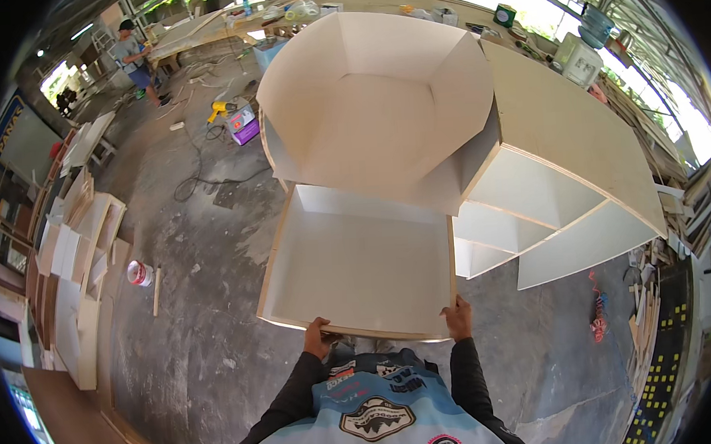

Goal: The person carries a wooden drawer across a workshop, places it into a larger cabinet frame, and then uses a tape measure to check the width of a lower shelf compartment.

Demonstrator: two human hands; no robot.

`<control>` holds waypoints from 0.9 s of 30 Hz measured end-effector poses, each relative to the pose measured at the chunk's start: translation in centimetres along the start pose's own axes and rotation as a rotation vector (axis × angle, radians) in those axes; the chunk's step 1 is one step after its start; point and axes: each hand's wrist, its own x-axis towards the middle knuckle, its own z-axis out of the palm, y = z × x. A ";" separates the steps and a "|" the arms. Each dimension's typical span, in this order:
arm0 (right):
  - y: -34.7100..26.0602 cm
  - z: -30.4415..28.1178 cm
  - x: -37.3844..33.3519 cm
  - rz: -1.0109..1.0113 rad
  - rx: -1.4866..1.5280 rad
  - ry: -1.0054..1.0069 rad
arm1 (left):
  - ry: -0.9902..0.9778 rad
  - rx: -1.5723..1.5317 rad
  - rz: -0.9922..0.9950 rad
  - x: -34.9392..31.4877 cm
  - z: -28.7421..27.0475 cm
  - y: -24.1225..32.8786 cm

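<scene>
My left hand (320, 335) and my right hand (458, 317) both grasp the near edge of the white open cabinet box (361, 258).

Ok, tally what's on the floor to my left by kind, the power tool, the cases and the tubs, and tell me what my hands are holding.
Yellow power tool: 1
Purple case: 1
Red-and-white tub: 1
Total: 3
Left hand and right hand both grip the white open box.

Hidden: fingertips of left hand (320, 336) and right hand (458, 317), behind white box (362, 262) edge; distant person (134, 61), too small for detail.
</scene>
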 end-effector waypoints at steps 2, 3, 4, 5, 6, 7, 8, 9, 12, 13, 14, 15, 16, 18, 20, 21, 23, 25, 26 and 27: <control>-1.2 1.2 0.6 0.009 0.012 0.021 | -0.034 0.001 -0.010 2.6 -0.9 0.9; -1.4 1.5 1.0 0.022 0.009 0.041 | -0.050 0.013 -0.029 3.7 -0.7 1.4; -1.7 1.9 1.7 0.033 0.009 0.061 | -0.066 0.025 -0.044 4.8 -0.1 2.2; -2.0 2.4 2.4 0.036 0.004 0.065 | -0.083 0.039 -0.060 5.9 0.6 3.0; -2.1 2.7 3.1 0.043 -0.002 0.078 | -0.072 0.059 -0.060 6.6 1.7 3.7; -2.7 3.1 3.6 0.053 -0.004 0.090 | -0.078 0.054 -0.057 7.3 2.3 4.1; -3.3 3.6 4.1 0.018 -0.027 0.154 | -0.085 0.053 -0.056 8.0 2.8 4.5; -4.2 4.2 4.6 -0.013 -0.048 0.224 | -0.095 0.059 -0.055 8.8 3.4 5.3; -4.2 5.4 6.0 0.065 0.124 0.247 | -0.045 0.075 -0.131 13.5 3.7 7.0; -3.9 5.6 6.4 0.073 0.190 0.270 | -0.023 0.100 -0.136 15.0 4.4 7.3; -3.3 5.9 6.4 0.077 0.260 0.294 | -0.020 0.124 -0.117 16.3 5.2 7.6; -2.7 6.4 6.0 0.082 0.259 0.365 | -0.061 0.194 -0.079 17.7 5.6 8.1; -2.3 7.0 5.5 0.088 0.257 0.429 | -0.099 0.258 -0.039 19.4 5.4 8.6; -1.8 8.2 3.7 0.098 0.234 0.536 | -0.184 0.396 0.057 23.0 4.8 10.1; -0.8 8.4 0.1 0.175 0.187 0.543 | -0.283 0.539 0.152 26.1 4.5 11.4; 0.6 7.8 -2.7 0.232 0.150 0.568 | -0.320 0.899 0.316 26.3 5.8 10.9; 7.5 7.4 -9.7 0.384 0.142 0.647 | -0.445 1.588 0.686 25.5 9.3 9.9; 10.3 8.1 -16.4 0.517 0.133 0.715 | -0.414 1.646 0.833 28.3 9.9 10.7; 10.8 8.7 -19.7 0.599 0.147 0.766 | -0.389 1.674 0.909 30.8 9.4 11.7; 10.9 9.4 -22.3 0.672 0.170 0.795 | -0.414 1.518 0.715 34.7 8.4 14.3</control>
